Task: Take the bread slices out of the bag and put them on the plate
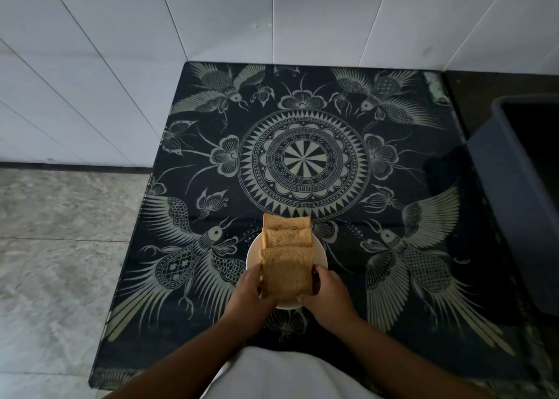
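A small white plate (320,255) sits near the front middle of the dark patterned table. Several brown bread slices lie overlapping on it; the far slices (286,229) reach past the plate's back rim. The nearest slice (286,273) lies over the plate's front half, gripped on both sides. My left hand (248,291) pinches its left edge and my right hand (328,292) holds its right edge. No bag is in view.
The table is covered by a black cloth (302,156) with pale bird and mandala prints. A dark grey bin (520,193) stands at the right. White tiled walls (121,50) lie behind and to the left, and grey floor (54,262) is at the left.
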